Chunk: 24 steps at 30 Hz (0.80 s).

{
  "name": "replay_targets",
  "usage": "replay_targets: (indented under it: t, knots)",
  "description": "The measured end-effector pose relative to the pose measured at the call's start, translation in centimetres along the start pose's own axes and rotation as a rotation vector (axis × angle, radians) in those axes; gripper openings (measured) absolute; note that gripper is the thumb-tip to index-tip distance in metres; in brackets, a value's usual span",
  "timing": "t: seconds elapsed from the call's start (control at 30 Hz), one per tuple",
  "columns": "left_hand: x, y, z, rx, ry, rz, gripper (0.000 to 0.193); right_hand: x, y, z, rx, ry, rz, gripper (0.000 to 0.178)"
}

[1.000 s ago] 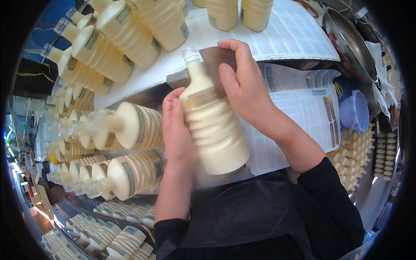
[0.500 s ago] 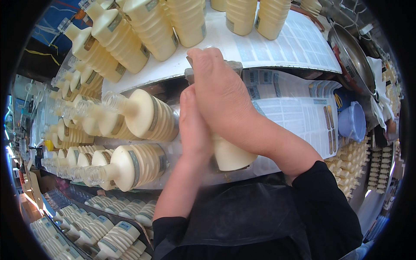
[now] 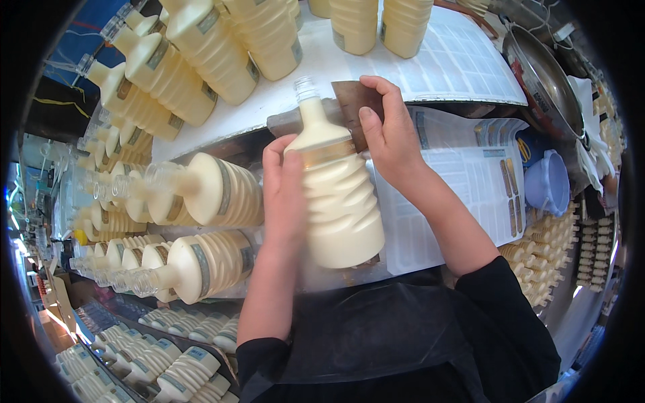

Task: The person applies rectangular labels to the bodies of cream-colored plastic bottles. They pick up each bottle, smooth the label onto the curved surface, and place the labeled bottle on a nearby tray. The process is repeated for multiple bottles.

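A cream ribbed bottle (image 3: 341, 211) lies in front of me with its clear threaded neck pointing away. A gold label band (image 3: 327, 154) runs across its shoulder. My left hand (image 3: 284, 195), partly blurred, is closed against the bottle's left side, fingertips by the band. Between the thumb and fingers of my right hand (image 3: 392, 138) is a thin brown flat scraper (image 3: 351, 107). One edge of the scraper comes close to the right end of the band; whether it touches, I cannot tell.
Cream bottles (image 3: 222, 188) lie in rows at left, and others (image 3: 275, 43) stand on a raised white board (image 3: 430, 80). Under that board's edge, a label sheet (image 3: 443, 181) lies on the right. Beyond it are a lilac bucket (image 3: 545, 183) and a metal pan (image 3: 547, 77).
My right hand has moved right and off the bottle, uncovering its neck, shoulder and gold band. The bottle has shifted slightly left, and my left hand has moved a little left with it.
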State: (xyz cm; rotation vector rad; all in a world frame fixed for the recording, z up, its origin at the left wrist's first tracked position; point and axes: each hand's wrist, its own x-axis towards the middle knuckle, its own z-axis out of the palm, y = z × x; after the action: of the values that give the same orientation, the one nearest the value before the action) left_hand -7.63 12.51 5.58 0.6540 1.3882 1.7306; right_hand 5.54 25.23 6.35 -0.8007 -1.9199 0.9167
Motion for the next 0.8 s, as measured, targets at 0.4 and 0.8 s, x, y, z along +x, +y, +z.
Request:
replay_targets:
  t: [0.4, 0.8]
  knots:
    - [-1.2, -0.2, -1.0, 0.661, 0.138, 0.265, 0.053, -0.1, 0.1, -1.1, 0.070, 0.011, -0.067, 0.042]
    - [-4.9, 1.0, 1.1, 1.030, -0.005, 0.322, 0.084, -3.2, -2.3, -1.8, -0.239, 0.105, -0.484, 0.025]
